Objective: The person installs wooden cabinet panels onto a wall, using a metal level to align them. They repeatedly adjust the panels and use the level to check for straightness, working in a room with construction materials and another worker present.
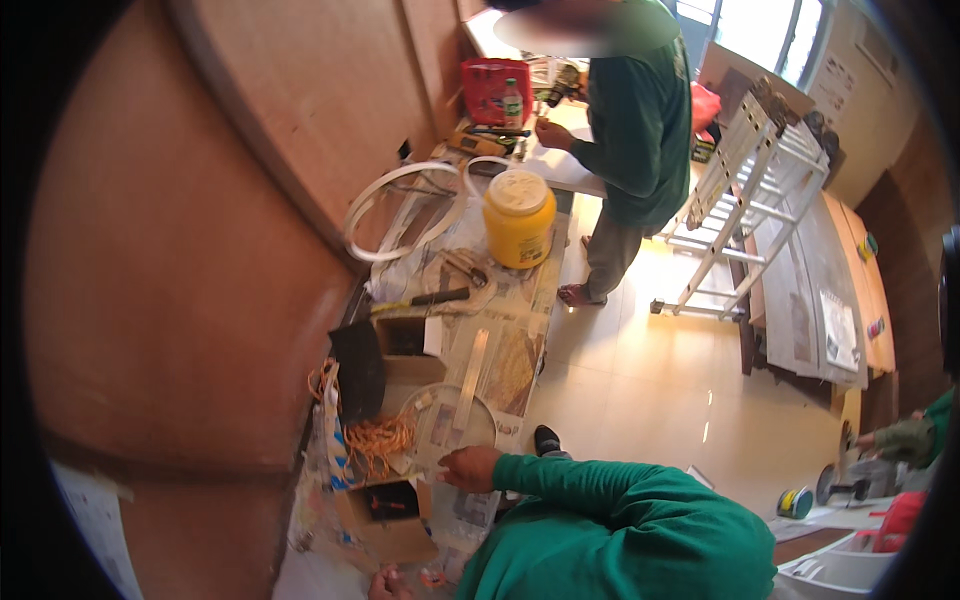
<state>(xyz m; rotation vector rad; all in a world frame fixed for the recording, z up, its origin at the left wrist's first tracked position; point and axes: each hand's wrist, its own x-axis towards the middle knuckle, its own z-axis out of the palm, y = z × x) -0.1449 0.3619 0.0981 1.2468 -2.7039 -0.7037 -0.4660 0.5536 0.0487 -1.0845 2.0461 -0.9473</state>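
My right hand (470, 468), in a green sleeve, hangs over the near edge of a round, clear tray (489, 415), its fingers curled together. Whatever they might pinch is too small to make out. At the lower edge my left hand (390, 584) shows only in part, fingers bent, beside an open cardboard box (385, 535) with dark and red things inside. A tangle of orange cord (380, 440) lies left of the tray. Across the tray rests a pale, flat strip (472, 375). Beyond the cord stands another open box (412, 370) with a black flap-like piece (356, 370) beside it.
Farther along the cluttered bench are a yellow tub (519, 222), white coiled tubing (385, 250), a dark-handled tool (440, 297) and a red bag (484, 92). A co-worker (640, 130) stands there. Right of them is an aluminium ladder (745, 200). Another person's arm (900, 440) shows far right.
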